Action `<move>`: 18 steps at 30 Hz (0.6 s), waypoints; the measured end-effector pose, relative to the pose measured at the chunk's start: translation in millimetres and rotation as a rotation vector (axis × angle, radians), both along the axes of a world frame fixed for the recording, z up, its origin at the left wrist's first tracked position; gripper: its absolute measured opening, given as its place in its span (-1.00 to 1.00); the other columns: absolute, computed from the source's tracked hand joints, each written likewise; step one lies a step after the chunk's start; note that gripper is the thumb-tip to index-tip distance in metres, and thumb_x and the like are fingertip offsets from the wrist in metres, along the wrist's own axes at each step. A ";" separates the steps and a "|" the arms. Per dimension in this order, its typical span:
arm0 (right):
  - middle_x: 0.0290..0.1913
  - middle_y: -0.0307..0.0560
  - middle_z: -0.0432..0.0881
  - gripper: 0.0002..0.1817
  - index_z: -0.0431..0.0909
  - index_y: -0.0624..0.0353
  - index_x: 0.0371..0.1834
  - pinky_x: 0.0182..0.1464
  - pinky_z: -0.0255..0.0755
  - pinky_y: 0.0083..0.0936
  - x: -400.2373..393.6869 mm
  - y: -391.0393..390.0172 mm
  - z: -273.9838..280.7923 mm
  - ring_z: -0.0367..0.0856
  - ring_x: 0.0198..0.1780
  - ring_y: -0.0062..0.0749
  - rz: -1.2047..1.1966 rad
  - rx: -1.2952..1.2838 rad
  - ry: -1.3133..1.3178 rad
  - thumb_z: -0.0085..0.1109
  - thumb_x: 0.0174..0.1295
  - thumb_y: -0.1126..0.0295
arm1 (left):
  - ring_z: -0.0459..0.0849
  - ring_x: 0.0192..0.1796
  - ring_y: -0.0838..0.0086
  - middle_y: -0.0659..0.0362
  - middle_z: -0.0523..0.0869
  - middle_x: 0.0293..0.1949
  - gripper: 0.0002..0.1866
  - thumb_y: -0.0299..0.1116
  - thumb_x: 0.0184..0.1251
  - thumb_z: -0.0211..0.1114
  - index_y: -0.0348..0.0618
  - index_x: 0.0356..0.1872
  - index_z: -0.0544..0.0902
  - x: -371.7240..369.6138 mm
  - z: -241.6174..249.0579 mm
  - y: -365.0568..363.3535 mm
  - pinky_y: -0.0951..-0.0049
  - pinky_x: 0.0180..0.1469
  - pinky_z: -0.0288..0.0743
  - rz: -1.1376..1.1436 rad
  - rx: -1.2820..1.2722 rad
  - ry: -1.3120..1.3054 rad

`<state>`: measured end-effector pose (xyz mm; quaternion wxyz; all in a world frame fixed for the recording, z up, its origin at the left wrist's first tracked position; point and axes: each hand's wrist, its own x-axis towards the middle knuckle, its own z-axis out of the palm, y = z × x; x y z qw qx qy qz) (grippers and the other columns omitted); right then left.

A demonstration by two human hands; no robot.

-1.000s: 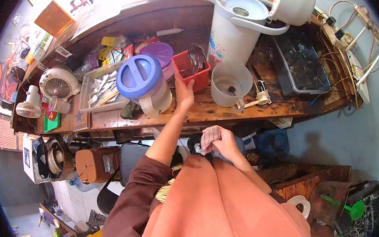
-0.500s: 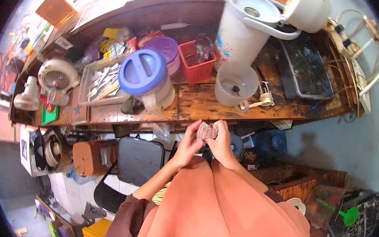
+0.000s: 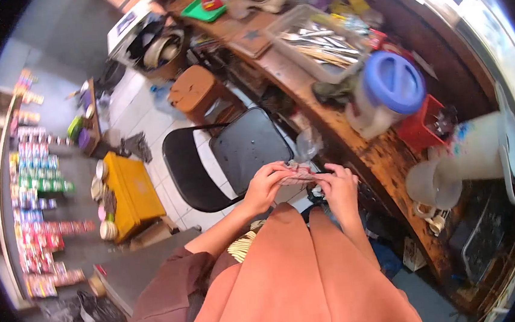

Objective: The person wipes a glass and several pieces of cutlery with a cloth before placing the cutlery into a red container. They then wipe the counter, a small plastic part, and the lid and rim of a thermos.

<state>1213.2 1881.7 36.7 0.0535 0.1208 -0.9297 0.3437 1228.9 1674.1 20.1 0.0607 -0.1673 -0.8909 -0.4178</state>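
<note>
Between my two hands, in front of my body, is a thin crumpled pinkish-grey wad (image 3: 297, 175). Whether it is paper or cloth I cannot make out. My left hand (image 3: 264, 187) pinches its left end with fingers and thumb closed. At the right end my right hand (image 3: 341, 189) grips it, thumb and fingers pressed to the edge. The wad is stretched roughly level across the gap between the hands. Behind it lies the seat of a black folding chair (image 3: 248, 140), and a clear plastic bag (image 3: 309, 143) hangs just above.
A wooden counter (image 3: 385, 172) runs diagonally on the right, bearing a blue-lidded pitcher (image 3: 393, 83), a cutlery tray (image 3: 321, 44) and a red basket (image 3: 421, 125). To the left stand a brown stool (image 3: 194, 87), a yellow box (image 3: 130, 192) and hanging sachets (image 3: 38, 184).
My view has swung left, so the counter now slants on the right and the chair and sachets show more. The wad, bunched up before, is spread wider, my hands farther apart.
</note>
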 end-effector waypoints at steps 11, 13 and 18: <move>-0.55 -0.02 0.49 -0.81 0.43 0.30 -0.48 -0.44 0.33 -0.47 -16.6 -162.5 15.8 0.48 -0.53 -0.19 0.244 -0.405 -0.311 0.04 0.09 0.36 | 0.51 -0.28 0.26 0.09 0.56 -0.37 -0.90 -0.53 0.04 0.10 -0.22 -0.39 0.54 10.9 -9.3 -172.6 0.38 -0.21 0.38 0.443 0.087 0.034; -0.52 -0.02 0.49 -0.82 0.44 0.26 -0.47 -0.42 0.34 -0.44 -22.5 -212.2 20.4 0.49 -0.48 -0.18 0.366 -0.340 -0.342 0.09 0.05 0.34 | 0.50 -0.27 0.38 0.12 0.55 -0.37 -0.87 -0.48 0.08 0.08 -0.21 -0.32 0.50 11.6 -43.8 -222.4 0.44 -0.20 0.35 0.453 0.560 -0.103; -0.49 -0.04 0.42 -0.81 0.44 0.18 -0.41 -0.40 0.35 -0.35 -29.9 -322.2 3.5 0.48 -0.42 -0.10 0.256 -0.116 -0.173 0.18 -0.07 0.36 | 0.47 -0.28 0.48 0.15 0.54 -0.37 -0.72 -0.35 0.03 0.17 -0.16 -0.20 0.47 -17.5 -56.2 -335.4 0.52 -0.23 0.32 0.289 0.887 -0.392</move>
